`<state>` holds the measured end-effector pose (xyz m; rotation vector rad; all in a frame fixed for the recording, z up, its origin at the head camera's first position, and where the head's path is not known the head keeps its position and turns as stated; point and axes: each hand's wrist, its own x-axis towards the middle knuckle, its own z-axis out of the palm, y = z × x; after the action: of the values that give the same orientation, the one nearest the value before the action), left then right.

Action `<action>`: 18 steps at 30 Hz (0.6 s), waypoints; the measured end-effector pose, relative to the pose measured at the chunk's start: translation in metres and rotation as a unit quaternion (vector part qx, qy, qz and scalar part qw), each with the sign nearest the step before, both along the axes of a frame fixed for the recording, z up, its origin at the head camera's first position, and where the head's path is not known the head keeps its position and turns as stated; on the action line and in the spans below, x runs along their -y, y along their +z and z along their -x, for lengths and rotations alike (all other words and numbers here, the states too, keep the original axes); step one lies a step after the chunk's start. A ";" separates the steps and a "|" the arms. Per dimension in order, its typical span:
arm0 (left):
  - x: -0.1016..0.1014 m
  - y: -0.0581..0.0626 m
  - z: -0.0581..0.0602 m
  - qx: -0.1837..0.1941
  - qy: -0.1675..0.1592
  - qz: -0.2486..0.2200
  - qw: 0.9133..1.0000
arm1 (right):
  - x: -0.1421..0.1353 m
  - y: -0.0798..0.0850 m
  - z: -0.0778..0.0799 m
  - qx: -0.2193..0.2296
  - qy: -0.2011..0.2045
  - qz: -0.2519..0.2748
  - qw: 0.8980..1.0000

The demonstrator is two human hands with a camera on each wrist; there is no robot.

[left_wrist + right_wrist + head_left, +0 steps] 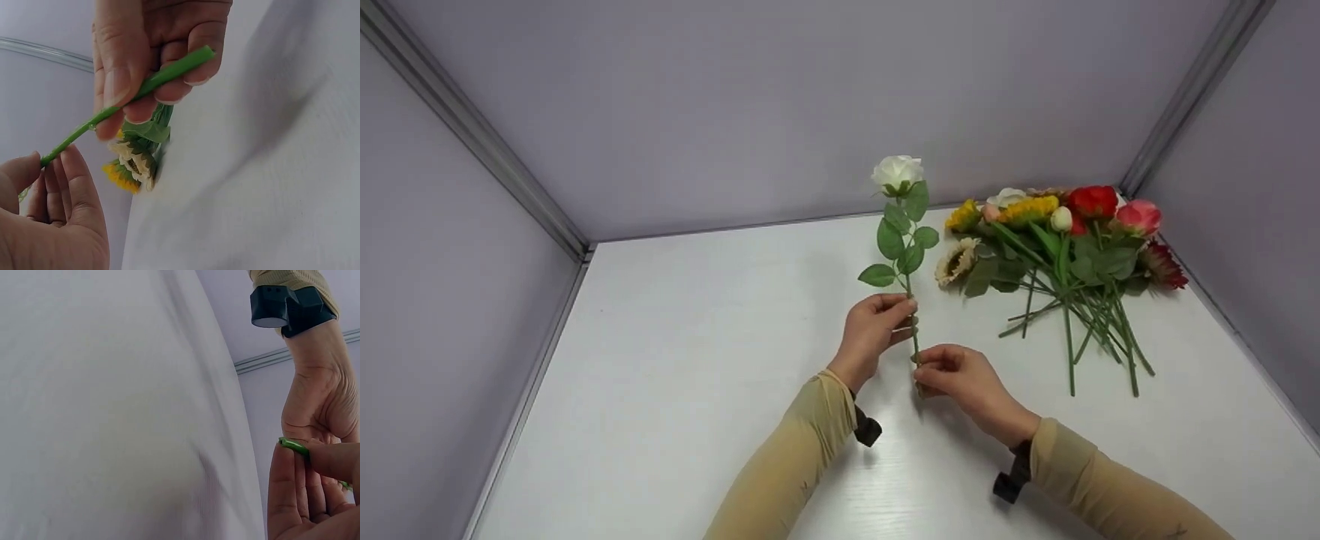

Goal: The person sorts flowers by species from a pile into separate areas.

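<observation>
Pale lilac walls box in a white tabletop [697, 390], and above its middle a white rose [898, 173] stands nearly upright, held clear of the surface. Its long axis runs from the bloom, high and toward the back wall, straight down its green stem [913, 337] to the cut end, low and toward the person.

Both hands sit on the lower stretch of that stem, one above the other. The left hand [874, 330] has the higher grip: thumb and curled fingers pinch the stem just below the lowest leaves [901, 240], and the left wrist view shows the stem pressed between the thumb pad and the fingertips [174, 93]. The right hand [960, 379] takes the bottom end, its fingertips [287, 467] closed on the tip, as the right wrist view shows. So the bloom lies up and away from both grips, with the left hand nearer to it and the right hand nearer to the stem's end.

Off to the right, well apart from the rose, a heap of artificial flowers [1057, 247] lies flat, heads toward the far right corner, stems fanning back toward the person.
</observation>
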<state>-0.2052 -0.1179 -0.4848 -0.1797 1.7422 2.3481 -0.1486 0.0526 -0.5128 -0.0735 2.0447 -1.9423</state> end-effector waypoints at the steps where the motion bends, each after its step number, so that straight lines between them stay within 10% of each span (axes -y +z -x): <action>1: 0.001 0.000 -0.001 -0.002 -0.001 0.003 1.000 | 0.000 0.000 0.000 0.000 -0.004 0.000 1.000; 12: 0.041 -0.006 0.006 -0.033 0.014 0.085 0.996 | 0.011 -0.001 0.007 -0.045 0.051 -0.041 0.997; 18: 0.112 -0.011 0.009 -0.033 0.049 0.193 0.979 | 0.019 0.004 0.010 -0.178 0.119 -0.194 0.957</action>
<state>-0.2143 -0.2294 -0.4957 -0.2560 2.2571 2.0723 -0.1582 0.0332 -0.5093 -0.5873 2.4732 -1.4355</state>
